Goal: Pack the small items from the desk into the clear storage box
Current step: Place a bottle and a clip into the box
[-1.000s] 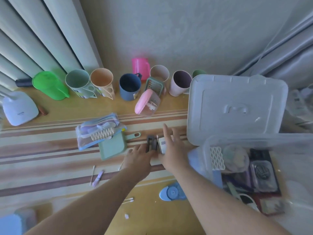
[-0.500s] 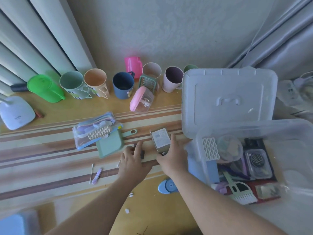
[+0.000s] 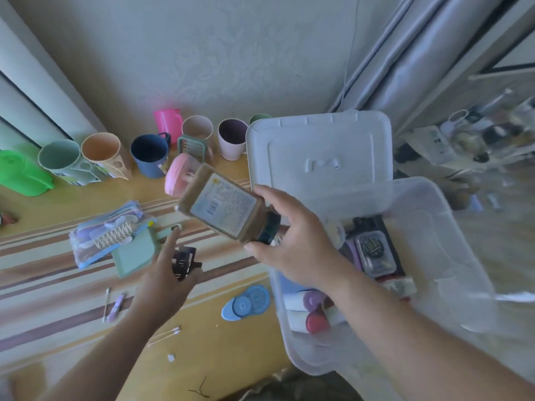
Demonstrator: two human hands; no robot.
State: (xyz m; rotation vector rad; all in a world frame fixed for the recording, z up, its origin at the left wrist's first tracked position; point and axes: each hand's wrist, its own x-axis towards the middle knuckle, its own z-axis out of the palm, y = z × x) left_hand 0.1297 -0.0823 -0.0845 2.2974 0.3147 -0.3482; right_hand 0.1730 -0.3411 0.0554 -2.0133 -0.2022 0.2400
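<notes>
clear storage box [image 3: 434,285] open at right on tabletop [image 3: 72,285], lid [image 3: 318,157] propped behind, right hand [image 3: 292,244] grip pinching brown labelled bottle [image 3: 223,206] by dark cap, tilted above box's left edge, left hand [image 3: 165,273] grip curled round black hair clip [image 3: 183,260] over tabletop

The label [image 3: 223,206] on the brown bottle [image 3: 220,204] is too blurred to read. The green jug [image 3: 20,173] at the tabletop's far left corner is cut off by the picture's edge. The right hand [image 3: 292,241] hides part of the clear box [image 3: 434,256]'s contents. Clutter beyond the box's far side is smeared.
</notes>
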